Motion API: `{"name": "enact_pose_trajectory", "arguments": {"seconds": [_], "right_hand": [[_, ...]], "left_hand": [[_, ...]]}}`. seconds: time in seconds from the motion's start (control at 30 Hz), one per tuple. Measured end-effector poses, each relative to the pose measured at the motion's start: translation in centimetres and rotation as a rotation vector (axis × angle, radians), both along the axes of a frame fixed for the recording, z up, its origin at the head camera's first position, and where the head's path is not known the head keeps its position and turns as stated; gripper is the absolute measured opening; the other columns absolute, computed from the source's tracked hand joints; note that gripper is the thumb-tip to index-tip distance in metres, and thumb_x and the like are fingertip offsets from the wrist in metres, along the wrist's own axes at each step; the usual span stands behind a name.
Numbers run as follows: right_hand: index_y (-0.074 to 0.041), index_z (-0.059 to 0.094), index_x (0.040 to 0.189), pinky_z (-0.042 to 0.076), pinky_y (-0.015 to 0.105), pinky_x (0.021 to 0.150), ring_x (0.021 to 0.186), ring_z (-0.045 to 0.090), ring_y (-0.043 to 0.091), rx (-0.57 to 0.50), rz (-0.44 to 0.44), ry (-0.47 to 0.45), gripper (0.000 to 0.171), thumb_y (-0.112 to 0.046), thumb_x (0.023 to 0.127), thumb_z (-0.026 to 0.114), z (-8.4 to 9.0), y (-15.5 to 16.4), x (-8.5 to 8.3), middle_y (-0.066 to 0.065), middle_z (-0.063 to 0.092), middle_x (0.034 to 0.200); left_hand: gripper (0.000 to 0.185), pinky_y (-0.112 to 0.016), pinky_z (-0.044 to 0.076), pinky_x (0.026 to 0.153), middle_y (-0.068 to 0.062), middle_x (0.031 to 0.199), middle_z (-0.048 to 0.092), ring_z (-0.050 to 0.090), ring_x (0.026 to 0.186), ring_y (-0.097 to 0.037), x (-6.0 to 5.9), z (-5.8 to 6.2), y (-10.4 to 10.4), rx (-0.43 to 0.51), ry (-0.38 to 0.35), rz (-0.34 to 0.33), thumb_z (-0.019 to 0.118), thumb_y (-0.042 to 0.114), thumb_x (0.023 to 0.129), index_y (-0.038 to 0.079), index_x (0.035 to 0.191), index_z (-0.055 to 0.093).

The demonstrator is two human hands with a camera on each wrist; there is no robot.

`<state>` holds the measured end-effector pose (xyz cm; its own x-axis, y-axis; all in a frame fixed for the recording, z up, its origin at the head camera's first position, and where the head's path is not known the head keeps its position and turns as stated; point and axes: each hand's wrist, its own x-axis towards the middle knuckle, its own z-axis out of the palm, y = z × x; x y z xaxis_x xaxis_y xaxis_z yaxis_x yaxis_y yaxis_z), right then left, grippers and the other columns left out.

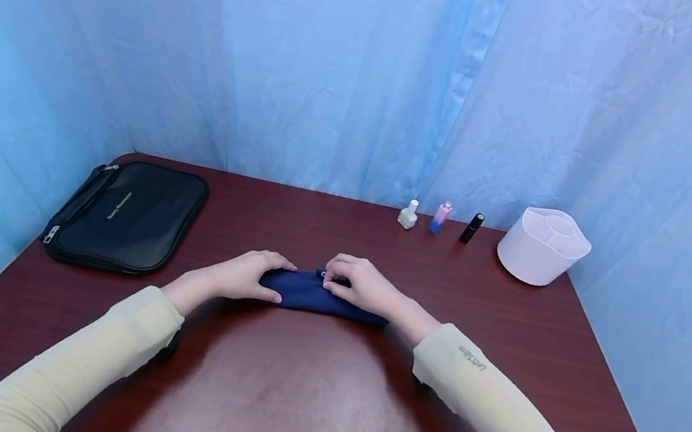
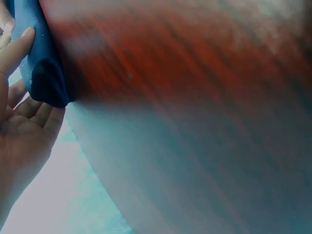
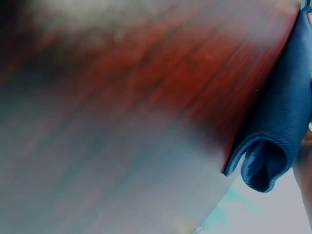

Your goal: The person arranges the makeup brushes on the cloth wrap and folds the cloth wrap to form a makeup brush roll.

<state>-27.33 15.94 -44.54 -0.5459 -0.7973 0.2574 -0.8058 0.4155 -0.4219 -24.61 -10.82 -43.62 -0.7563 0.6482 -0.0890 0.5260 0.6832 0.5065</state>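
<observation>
A navy blue rolled-up pouch (image 1: 312, 300) lies lengthwise on the table in front of me. My left hand (image 1: 247, 274) grips its left end, thumb along the near side and fingers on the far side. In the left wrist view the thumb presses on the blue pouch (image 2: 44, 58) while other fingers reach beneath its end. The right hand (image 1: 365, 285) is over the middle of the pouch, its fingertips pinching at a small dark tab (image 1: 320, 272) on the far edge. The right wrist view shows the pouch's curled, hollow end (image 3: 265, 163); that hand is mostly out of frame there.
A black zipped case (image 1: 134, 220) lies at the back left. Along the back right stand a nail polish bottle (image 1: 408, 216), a pink-and-blue tube (image 1: 440, 217), a black lipstick-like tube (image 1: 471, 228) and a white divided holder (image 1: 537, 254). Blue curtains (image 1: 340, 79) surround the table.
</observation>
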Motion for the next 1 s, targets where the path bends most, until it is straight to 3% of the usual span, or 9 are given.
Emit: {"name": "enact_pose_trajectory", "arguments": {"seconds": [0.27,0.43,0.67,0.8,1.0], "right_hand": [[-0.019,0.058,0.092,0.049,0.022,0.074,0.08,0.058,0.004,0.053,-0.047,0.085,0.005,-0.021,0.095,0.056,-0.08,-0.13,-0.16,-0.006,0.063,0.1],[-0.021,0.054,0.088,0.049,0.021,0.072,0.08,0.06,0.003,0.06,-0.085,0.083,0.006,-0.019,0.093,0.056,-0.03,-0.33,-0.11,-0.007,0.067,0.101],[-0.02,0.055,0.086,0.049,0.021,0.071,0.075,0.058,0.004,0.022,-0.062,0.098,0.008,-0.016,0.09,0.061,0.0,-0.3,-0.24,-0.007,0.064,0.091],[-0.019,0.057,0.091,0.047,0.02,0.068,0.071,0.054,0.004,-0.003,-0.056,0.075,0.007,-0.016,0.09,0.063,0.0,-0.24,-0.26,-0.009,0.06,0.085],[-0.016,0.059,0.103,0.051,0.021,0.074,0.078,0.059,0.003,-0.012,-0.06,0.05,0.016,-0.015,0.088,0.064,0.11,-0.55,-0.18,-0.005,0.064,0.091]], "left_hand": [[0.053,-0.046,0.039,0.102,-0.011,0.134,0.053,0.049,0.124,-0.028,0.12,0.17,-0.05,0.025,0.01,0.009,0.065,0.031,0.089,0.008,0.135,0.051],[0.051,-0.044,0.039,0.103,-0.011,0.134,0.053,0.049,0.124,-0.027,0.05,0.17,0.06,0.016,0.016,0.015,0.063,0.031,0.091,0.009,0.136,0.051],[0.05,-0.044,0.039,0.103,-0.01,0.134,0.054,0.049,0.124,-0.027,0.02,0.21,0.09,0.011,0.014,0.02,0.064,0.03,0.091,0.009,0.135,0.052],[0.05,-0.044,0.039,0.103,-0.01,0.134,0.054,0.049,0.124,-0.027,0.02,0.19,0.06,0.01,0.012,0.019,0.064,0.03,0.091,0.009,0.135,0.052],[0.052,-0.044,0.039,0.103,-0.01,0.134,0.054,0.049,0.123,-0.027,0.0,0.11,-0.03,0.004,0.008,0.019,0.065,0.031,0.09,0.009,0.135,0.052]]}}
